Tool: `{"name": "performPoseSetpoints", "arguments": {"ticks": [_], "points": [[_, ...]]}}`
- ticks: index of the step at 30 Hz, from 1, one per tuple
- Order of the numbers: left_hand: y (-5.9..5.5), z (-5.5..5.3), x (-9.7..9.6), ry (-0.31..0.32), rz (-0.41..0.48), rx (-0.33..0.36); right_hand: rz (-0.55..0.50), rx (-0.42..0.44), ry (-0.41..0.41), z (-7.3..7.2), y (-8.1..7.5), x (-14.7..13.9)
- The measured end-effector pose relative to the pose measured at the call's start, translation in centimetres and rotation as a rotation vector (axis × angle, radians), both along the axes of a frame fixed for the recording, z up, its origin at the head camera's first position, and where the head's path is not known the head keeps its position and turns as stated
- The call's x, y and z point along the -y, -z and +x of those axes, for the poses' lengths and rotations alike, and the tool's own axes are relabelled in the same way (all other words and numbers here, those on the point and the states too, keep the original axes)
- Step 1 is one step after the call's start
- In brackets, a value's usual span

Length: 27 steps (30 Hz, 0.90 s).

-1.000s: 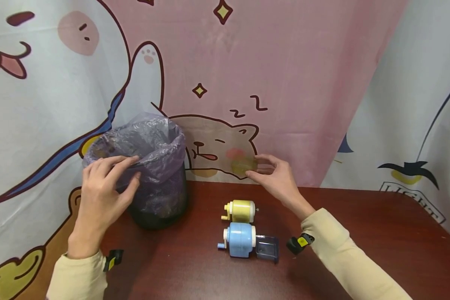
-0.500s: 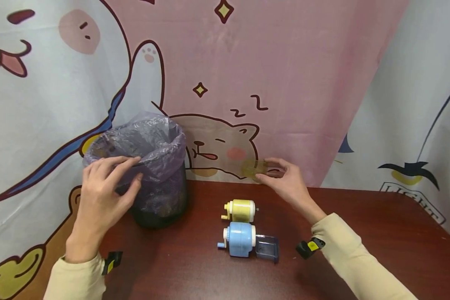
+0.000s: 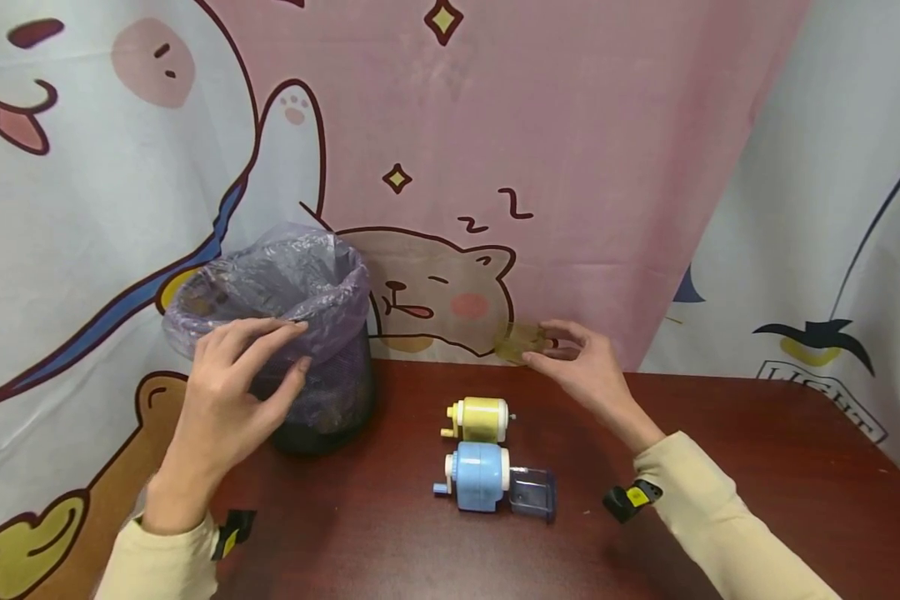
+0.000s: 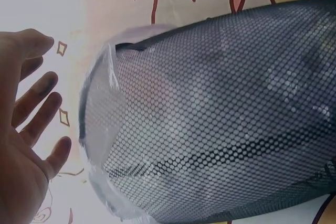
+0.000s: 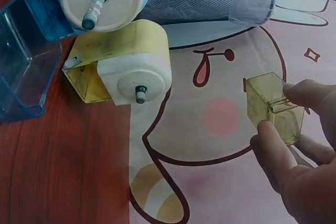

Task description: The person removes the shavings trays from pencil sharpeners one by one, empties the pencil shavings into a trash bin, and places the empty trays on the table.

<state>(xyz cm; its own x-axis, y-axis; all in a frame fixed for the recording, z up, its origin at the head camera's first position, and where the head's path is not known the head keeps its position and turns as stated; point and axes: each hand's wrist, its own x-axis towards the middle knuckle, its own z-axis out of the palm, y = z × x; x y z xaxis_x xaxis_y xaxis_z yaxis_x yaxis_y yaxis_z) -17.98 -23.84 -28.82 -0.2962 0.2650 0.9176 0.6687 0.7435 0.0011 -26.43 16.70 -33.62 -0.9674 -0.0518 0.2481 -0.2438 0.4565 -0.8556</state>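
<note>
My right hand (image 3: pixel 596 379) pinches a small see-through yellow shavings drawer (image 5: pixel 261 95) between thumb and fingers, raised off the table in front of the wall cloth. Below and left of it lies a yellow crank pencil sharpener (image 3: pixel 483 419), whose drawer slot shows hollow in the right wrist view. Nearer me is a blue crank pencil sharpener (image 3: pixel 478 477) with its clear dark-blue drawer (image 3: pixel 532 492) sticking out to the right. My left hand (image 3: pixel 232 392) hovers in front of the waste bin (image 3: pixel 333 400), fingers loosely bent and holding nothing; the left wrist view shows it apart from the rim.
A thin purple bag (image 3: pixel 326 312) lines the mesh bin and folds over its rim. Behind the dark red-brown table (image 3: pixel 390 542) hangs a cartoon-printed cloth (image 3: pixel 585 167). Both sharpeners lie mid-table, between bin and right arm.
My right hand has drawn the yellow drawer to the right and slightly down. The left hand has shifted a little to the right, near the bin. Both sharpeners stay put.
</note>
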Motion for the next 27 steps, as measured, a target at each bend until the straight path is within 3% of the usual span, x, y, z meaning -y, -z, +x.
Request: {"name": "performPoseSetpoints", "arguments": {"ticks": [15, 27], "points": [[0.2, -0.1, -1.7, 0.077, -0.053, -0.008, 0.011, -0.033, 0.008, 0.1, 0.6, -1.1], [1.6, 0.1, -3.6, 0.113, -0.123, 0.009, -0.009, -0.031, -0.019, 0.6, 1.4, -1.8]]}}
